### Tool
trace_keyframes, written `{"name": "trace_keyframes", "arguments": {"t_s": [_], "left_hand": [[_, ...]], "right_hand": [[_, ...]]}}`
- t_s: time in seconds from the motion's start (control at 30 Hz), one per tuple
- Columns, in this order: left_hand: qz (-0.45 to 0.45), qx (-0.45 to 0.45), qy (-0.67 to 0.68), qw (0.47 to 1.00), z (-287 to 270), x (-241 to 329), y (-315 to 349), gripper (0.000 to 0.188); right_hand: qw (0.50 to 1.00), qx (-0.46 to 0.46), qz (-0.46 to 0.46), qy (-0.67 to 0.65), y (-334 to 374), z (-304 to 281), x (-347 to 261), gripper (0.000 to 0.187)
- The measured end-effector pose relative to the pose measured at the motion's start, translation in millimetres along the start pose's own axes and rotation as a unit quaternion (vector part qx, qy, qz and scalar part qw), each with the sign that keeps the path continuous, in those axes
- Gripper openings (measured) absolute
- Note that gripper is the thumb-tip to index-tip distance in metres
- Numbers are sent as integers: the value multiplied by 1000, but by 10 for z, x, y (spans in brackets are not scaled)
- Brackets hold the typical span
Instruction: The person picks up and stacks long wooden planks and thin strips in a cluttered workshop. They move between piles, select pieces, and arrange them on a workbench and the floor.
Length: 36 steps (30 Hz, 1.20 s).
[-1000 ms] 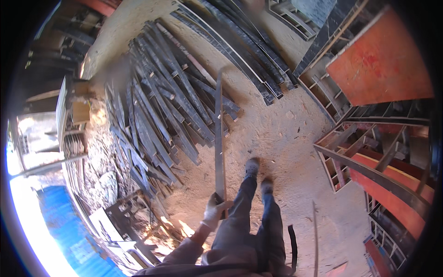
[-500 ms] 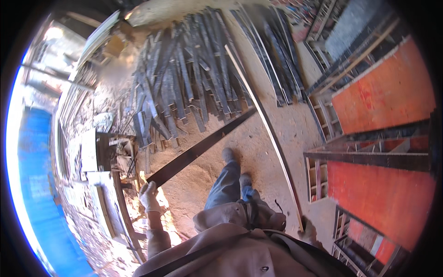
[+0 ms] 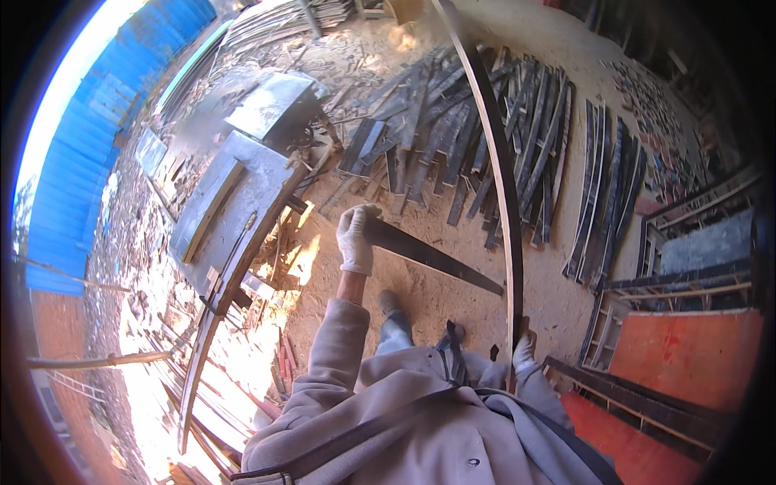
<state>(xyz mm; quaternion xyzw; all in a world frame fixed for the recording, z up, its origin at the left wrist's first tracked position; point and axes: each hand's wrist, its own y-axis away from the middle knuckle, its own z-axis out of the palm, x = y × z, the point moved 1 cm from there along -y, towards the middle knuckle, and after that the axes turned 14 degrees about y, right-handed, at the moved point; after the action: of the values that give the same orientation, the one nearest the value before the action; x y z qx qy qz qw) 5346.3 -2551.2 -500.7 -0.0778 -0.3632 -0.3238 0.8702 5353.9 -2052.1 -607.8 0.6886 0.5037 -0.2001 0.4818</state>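
Observation:
My gloved left hand (image 3: 354, 242) is closed around the near-left end of a flat dark board (image 3: 432, 257). From there the board slants down to the right, its far end close to a long wooden strip (image 3: 497, 153). That strip has a pale edge and a dark side, and it rises from my right side past the top of the picture. Low on it, my gloved right hand (image 3: 525, 349) is closed around the strip, with part of the fingers hidden behind the wood.
Left stands a metal-topped bench (image 3: 234, 190) with a wooden bar on it. Ahead lies a loose pile of dark strips (image 3: 453, 137), with a narrower stack (image 3: 602, 194) to its right. Orange panels (image 3: 687, 352) in frames stand at the right; a blue sheet wall (image 3: 89, 162) is far left.
My view has turned left, bringing the bench further into the picture. My left hand has lifted with the dark board, which now slopes down to the right. The long strip stands more upright.

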Motion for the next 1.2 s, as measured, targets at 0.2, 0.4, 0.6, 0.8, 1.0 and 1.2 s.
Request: {"name": "trace_keyframes", "arguments": {"t_s": [0.2,0.4,0.6,0.8,1.0,1.2], "left_hand": [[20,-5,63,998,119,1530,-758,77],[80,-117,103,984,-123,2928,-1045,90],[88,-84,21,992,35,3368,-943,69],[120,-91,-112,982,489,3311,-817,67],[102,-56,-236,965,978,2888,-1163,63],[134,-86,-277,948,1358,2734,-1615,57]], "right_hand": [[951,214,-164,152,-540,136,220,81],[923,-9,-252,291,-740,488,-794,83],[792,-115,-341,493,-1356,971,-1439,86],[788,-156,-298,515,-2049,2045,-2124,83],[649,-258,-648,304,-849,3460,-4021,147],[683,-258,-656,190,-776,4551,-4678,128]]}}
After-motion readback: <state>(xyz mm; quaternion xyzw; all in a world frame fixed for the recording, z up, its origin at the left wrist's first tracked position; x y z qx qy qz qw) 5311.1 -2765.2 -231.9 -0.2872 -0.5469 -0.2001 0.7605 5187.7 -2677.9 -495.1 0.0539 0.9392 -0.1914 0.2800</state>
